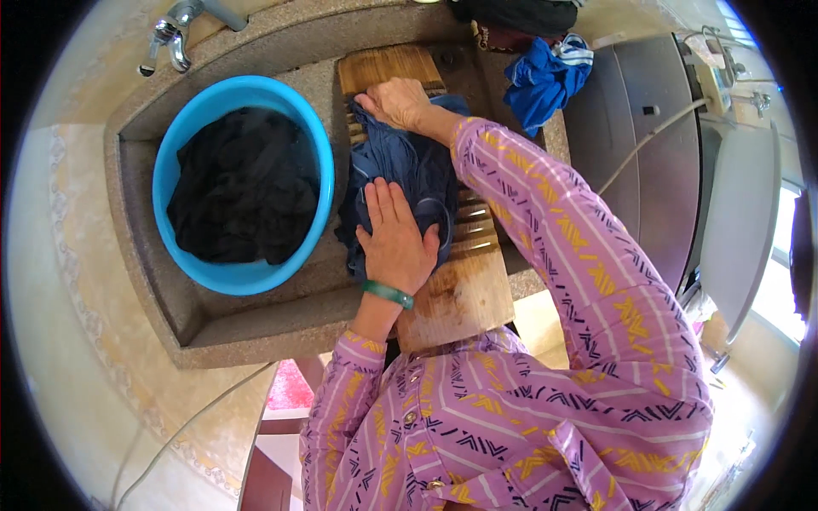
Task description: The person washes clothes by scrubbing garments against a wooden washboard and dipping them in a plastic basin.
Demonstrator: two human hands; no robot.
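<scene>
A wet dark blue garment lies bunched over the ridges of a wooden washboard. My left hand, with a green bangle at the wrist, rests flat on the garment's near part, fingers stretched out. Farther up the board, my right hand is closed on the garment's far end, its fingertips partly hidden. The board slopes from the stone sink toward my body. To the left, a light blue basin stands in the sink, with black clothing soaking in it.
A metal tap is on the wall at the far left. Bright blue cloth hangs over the sink's right rim, beside a dark pile of fabric. Right of the sink stands a grey appliance, with a pale hose across it.
</scene>
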